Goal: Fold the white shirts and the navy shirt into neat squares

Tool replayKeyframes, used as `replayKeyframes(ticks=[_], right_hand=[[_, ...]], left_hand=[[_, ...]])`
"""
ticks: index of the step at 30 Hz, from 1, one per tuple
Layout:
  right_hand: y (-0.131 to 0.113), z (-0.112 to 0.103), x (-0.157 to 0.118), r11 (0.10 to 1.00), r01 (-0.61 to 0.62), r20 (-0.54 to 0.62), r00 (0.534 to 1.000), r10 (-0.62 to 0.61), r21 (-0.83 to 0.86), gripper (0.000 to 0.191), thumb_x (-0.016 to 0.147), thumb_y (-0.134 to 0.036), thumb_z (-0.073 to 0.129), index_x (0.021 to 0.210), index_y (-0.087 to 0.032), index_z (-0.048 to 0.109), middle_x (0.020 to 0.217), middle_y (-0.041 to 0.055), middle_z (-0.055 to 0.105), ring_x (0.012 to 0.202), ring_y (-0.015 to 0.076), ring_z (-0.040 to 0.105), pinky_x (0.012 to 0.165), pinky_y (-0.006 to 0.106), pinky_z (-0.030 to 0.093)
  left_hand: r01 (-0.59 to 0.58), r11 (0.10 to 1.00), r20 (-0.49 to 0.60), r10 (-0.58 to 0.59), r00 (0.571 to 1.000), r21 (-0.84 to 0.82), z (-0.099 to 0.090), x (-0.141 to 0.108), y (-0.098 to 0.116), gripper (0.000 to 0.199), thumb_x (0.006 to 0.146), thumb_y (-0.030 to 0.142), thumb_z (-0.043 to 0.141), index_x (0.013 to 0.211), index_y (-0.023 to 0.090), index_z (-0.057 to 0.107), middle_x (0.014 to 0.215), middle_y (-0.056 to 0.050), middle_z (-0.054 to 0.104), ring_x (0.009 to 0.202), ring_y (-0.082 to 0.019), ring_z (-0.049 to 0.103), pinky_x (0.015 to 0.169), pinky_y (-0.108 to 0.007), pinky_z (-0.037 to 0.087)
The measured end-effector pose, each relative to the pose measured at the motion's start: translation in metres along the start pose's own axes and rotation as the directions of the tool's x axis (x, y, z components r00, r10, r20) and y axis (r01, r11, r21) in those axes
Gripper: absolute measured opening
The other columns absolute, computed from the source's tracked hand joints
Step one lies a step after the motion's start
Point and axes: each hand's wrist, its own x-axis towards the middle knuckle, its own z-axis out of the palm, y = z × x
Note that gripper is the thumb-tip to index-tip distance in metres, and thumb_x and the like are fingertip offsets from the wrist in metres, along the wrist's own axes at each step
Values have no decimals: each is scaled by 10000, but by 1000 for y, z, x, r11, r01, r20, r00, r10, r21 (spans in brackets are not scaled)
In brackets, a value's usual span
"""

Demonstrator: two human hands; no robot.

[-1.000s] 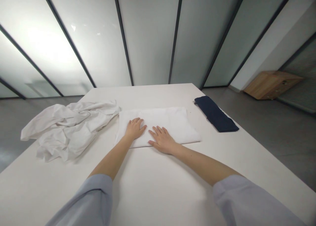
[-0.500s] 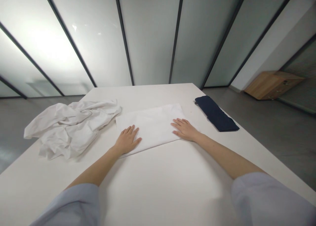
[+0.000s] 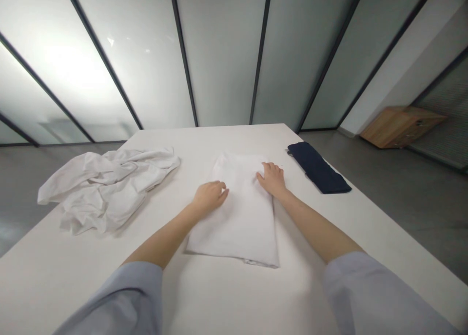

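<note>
A folded white cloth lies flat on the white table in front of me, its long side pointing towards me. At its left edge is my left hand, with loosely bent fingers and the thumb a little apart from them. My right hand rests over the far right edge of the cloth, fingers and thumb spread. Neither hand shows fabric pinched between its fingers. A loose ply peeks out at the near edge of the cloth.
To the left lies a crumpled white cloth, partly over the table's edge. A folded navy cloth sits near the right edge of the table. Frosted glass panels stand behind, and a wooden cabinet is on the floor at right.
The folded white cloth has turned about a quarter turn, from lying crosswise to lengthwise. My left hand has moved right and slightly farther away; my right hand has shifted a little away from me.
</note>
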Motion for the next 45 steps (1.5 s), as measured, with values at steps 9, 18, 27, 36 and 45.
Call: replayKeyframes(ticks=[9,18,27,36,45], right_hand=[[38,-6,-34,980,-157,306,945,113,123,417,894,-516,434,904,-177,678,987,124,694,922,238,639,778,308,443],[27,8,-33,906,-182,246,965,90,382,222,852,-376,491,935,-199,597,864,101,704,781,249,655,671,344,494],[31,6,-39,332,-375,329,926,186,866,510,755,-323,603,1222,-209,433,873,56,692,830,238,667,755,372,522],[23,-36,-31,257,-140,149,989,-14,956,347,719,-390,606,1015,-213,562,821,5,619,800,173,613,779,349,503],[21,-67,28,626,46,60,987,-147,778,586,669,-187,628,1248,-200,536,1118,67,640,979,223,608,867,378,499]], left_hand=[[457,885,189,-435,880,-92,27,57,-51,697,757,688,471,1144,123,597,1236,-211,596,1159,-324,558,901,-367,448],[432,657,227,-377,898,-618,33,64,-64,450,742,349,616,1136,132,588,1045,-148,693,928,-257,661,740,-335,514],[341,290,193,-438,878,-894,41,43,-56,920,795,360,624,1505,177,67,1219,-145,626,884,-177,677,731,-296,537],[30,262,-56,-316,947,-965,1,37,-59,558,633,506,715,1049,134,698,850,-68,704,785,-191,634,760,-328,494],[0,631,-104,-128,986,-776,-62,56,-71,667,597,340,740,1217,143,591,1080,-87,654,994,-243,601,908,-402,459]])
